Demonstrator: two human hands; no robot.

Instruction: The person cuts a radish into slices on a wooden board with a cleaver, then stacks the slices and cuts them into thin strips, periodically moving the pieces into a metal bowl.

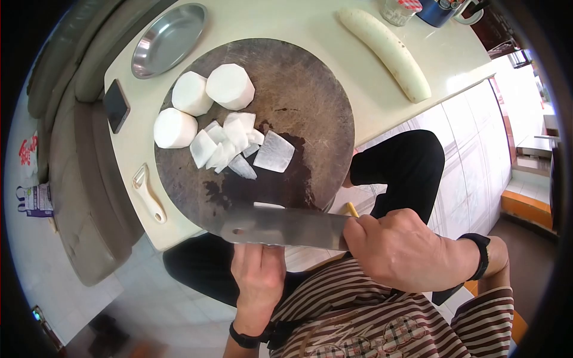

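Observation:
My right hand (pixel 397 250) is closed around the handle of a cleaver (pixel 286 227), whose wide blade lies across the near edge of the round wooden chopping board (pixel 325 119). Below the blade is my left hand (pixel 258 277), its fingers pressed together. The cleaver hides its fingertips and whatever they hold. A thin white strip (pixel 268 205) shows just past the blade's far edge. On the board stand three peeled white radish chunks (pixel 230 87). Nearer me lie several cut-off radish peels (pixel 236 134) and one squarish piece (pixel 274 151) on a wet dark patch.
A whole white radish (pixel 388 53) lies on the table (pixel 322 30) at right. A metal bowl (pixel 169 40), a phone (pixel 116 106) and a peeler (pixel 147 194) sit along the left side. At the back right are a glass jar (pixel 399 11) and a blue mug (pixel 437 11).

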